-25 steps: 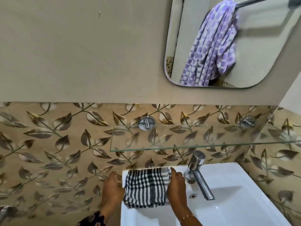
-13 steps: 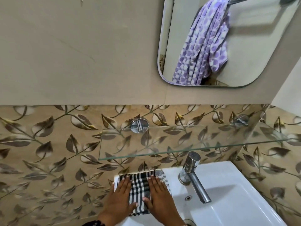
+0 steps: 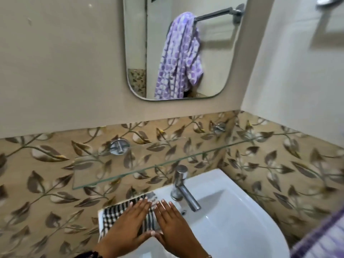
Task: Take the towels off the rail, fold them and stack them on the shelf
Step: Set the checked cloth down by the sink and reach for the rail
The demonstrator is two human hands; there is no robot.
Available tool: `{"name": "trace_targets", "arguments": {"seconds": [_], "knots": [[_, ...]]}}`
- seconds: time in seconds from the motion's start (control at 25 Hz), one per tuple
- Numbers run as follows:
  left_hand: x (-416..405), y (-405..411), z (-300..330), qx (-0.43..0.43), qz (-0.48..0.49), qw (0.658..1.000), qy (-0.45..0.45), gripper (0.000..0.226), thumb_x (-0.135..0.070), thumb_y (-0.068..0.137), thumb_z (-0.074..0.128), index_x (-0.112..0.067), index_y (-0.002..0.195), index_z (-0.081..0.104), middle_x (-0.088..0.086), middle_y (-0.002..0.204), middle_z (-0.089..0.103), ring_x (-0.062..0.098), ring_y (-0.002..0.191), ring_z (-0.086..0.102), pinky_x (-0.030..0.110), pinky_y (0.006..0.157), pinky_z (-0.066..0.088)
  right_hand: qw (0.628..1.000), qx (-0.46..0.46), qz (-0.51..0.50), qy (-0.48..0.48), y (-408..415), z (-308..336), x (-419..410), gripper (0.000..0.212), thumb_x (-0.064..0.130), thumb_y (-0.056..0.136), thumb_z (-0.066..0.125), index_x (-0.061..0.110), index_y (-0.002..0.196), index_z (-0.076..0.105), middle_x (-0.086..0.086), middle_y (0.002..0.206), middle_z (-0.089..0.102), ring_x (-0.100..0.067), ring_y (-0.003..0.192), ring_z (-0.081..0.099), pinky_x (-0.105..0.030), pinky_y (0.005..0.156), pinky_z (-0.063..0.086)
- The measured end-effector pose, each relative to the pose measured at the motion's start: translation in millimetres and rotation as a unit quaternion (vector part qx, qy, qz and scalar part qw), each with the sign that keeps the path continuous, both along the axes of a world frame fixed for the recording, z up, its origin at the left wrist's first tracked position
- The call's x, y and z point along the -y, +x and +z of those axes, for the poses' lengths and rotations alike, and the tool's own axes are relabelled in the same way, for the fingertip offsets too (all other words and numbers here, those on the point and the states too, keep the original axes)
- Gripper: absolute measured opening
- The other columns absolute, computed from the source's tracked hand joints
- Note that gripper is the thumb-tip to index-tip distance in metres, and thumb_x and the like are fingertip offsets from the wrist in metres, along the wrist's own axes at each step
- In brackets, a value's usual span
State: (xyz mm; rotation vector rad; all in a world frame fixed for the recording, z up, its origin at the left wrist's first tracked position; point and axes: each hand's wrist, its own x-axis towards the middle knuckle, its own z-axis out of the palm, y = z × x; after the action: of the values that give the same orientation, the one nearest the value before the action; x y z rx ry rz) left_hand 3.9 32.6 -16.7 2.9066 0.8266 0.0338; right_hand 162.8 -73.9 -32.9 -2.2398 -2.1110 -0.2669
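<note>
Checked towel (image 3: 119, 213) folded under our flat, open hands (image 3: 128, 228) (image 3: 173, 226); shelf (image 3: 167, 161) bare, purple towel (image 3: 178, 58) unfolded on rail (image 3: 214, 14).

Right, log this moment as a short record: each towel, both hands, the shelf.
checked towel: folded, flat on the basin's left rim
left hand: open, palm pressing on the checked towel
right hand: open, flat beside the left, on the towel's right edge
purple towel: seen in the mirror, hanging bunched on a rail
glass shelf: above the tap, no towel on it
</note>
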Motion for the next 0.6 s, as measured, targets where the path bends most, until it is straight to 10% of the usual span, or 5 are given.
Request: {"name": "trace_targets", "arguments": {"seconds": [0.28, 0.44, 0.6], "knots": [[88, 80, 70, 0.167, -0.128, 0.976, 0.048, 0.066, -0.065, 0.085, 0.0, -0.03, 0.141, -0.005, -0.002, 0.15, 0.017, 0.01, 0.143, 0.012, 0.004, 0.106, -0.008, 0.988, 0.129, -0.06, 0.066, 44, 79, 104, 0.064, 0.058, 0.079, 0.038, 0.014, 0.118, 0.064, 0.0, 0.124, 0.065, -0.017, 0.12, 0.057, -0.038, 0.109, 0.024], [138, 134, 121, 0.215, -0.207, 0.95, 0.091, 0.057, -0.046, 0.097, 0.011, -0.014, 0.137, 0.036, 0.006, 0.132, 0.055, 0.018, 0.123, 0.051, 0.02, 0.109, 0.014, 0.969, 0.191, -0.13, 0.088, 86, 143, 173, 0.06, 0.052, 0.08, 0.037, 0.011, 0.112, 0.067, -0.005, 0.116, 0.069, -0.021, 0.114, 0.061, -0.037, 0.107, 0.024], [197, 179, 206, 0.28, -0.26, 0.919, 0.096, 0.085, -0.065, 0.084, 0.006, -0.007, 0.144, 0.025, 0.013, 0.152, 0.026, 0.026, 0.139, 0.032, 0.035, 0.114, 0.011, 0.928, 0.264, -0.217, 0.148, 116, 222, 233, 0.058, 0.045, 0.08, 0.037, 0.006, 0.109, 0.068, -0.013, 0.113, 0.069, -0.027, 0.109, 0.064, -0.04, 0.102, 0.03]]}}
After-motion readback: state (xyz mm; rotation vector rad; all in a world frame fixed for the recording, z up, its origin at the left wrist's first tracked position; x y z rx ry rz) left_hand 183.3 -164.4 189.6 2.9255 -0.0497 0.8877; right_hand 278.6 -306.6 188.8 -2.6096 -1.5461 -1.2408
